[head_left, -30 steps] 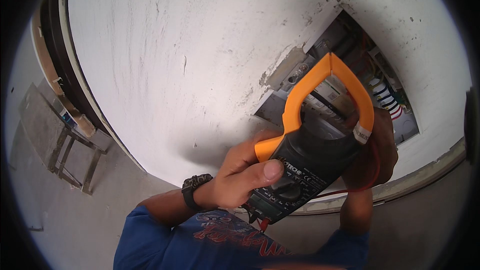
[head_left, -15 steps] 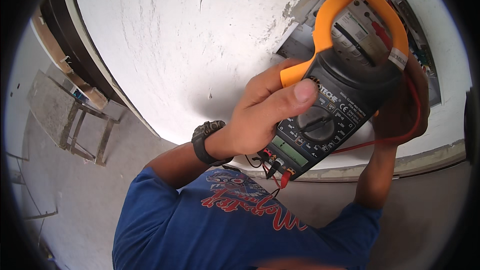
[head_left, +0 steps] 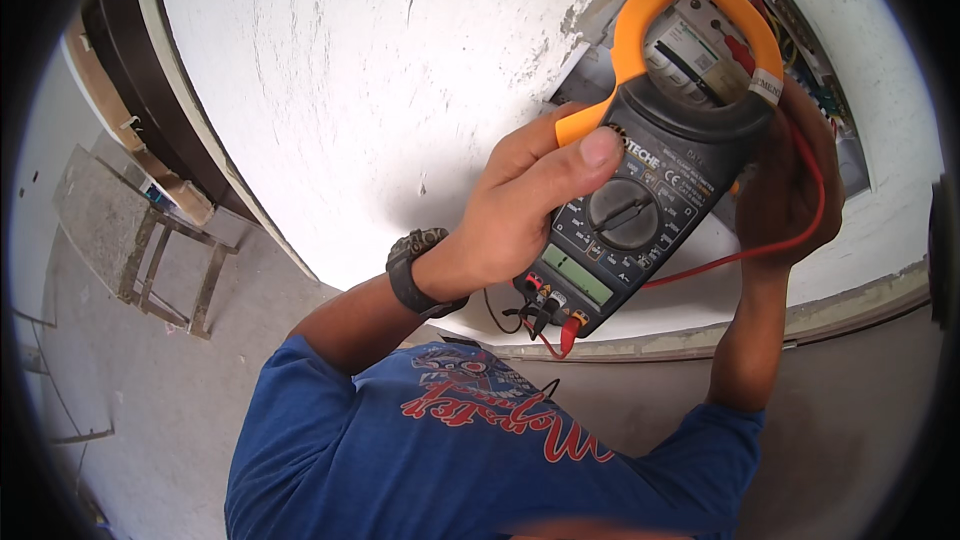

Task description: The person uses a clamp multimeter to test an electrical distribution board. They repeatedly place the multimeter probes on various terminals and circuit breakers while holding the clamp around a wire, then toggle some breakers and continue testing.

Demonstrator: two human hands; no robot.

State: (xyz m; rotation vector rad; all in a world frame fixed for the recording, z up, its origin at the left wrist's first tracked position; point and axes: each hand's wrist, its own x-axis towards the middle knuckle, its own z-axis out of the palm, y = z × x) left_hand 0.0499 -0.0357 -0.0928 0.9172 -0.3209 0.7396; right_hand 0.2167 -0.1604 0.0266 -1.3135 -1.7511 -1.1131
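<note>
My left hand (head_left: 530, 190) is closed round a black clamp meter (head_left: 665, 135), its thumb lying on the meter's face. The meter has an orange jaw (head_left: 628, 35), a round dial (head_left: 622, 214) and a small green display (head_left: 577, 274). Red and black plugs sit in its lower end. To the right, my right hand (head_left: 795, 180) is closed, its fingers partly hidden behind the meter. From it a red test probe (head_left: 738, 52) points up toward a breaker (head_left: 692, 52), seen through the jaw's opening. A red lead (head_left: 745, 252) curves below that hand.
Beyond the meter, an open electrical box with coloured wires (head_left: 808, 60) is set into a white, scuffed wall (head_left: 330, 70). A worn wooden stool (head_left: 105, 210) stands at the left on the grey floor (head_left: 190, 410), near a dark doorway (head_left: 120, 50).
The meter and both hands have shifted slightly left and up in the picture. More of the box's wires now shows at the right. Both grips look the same.
</note>
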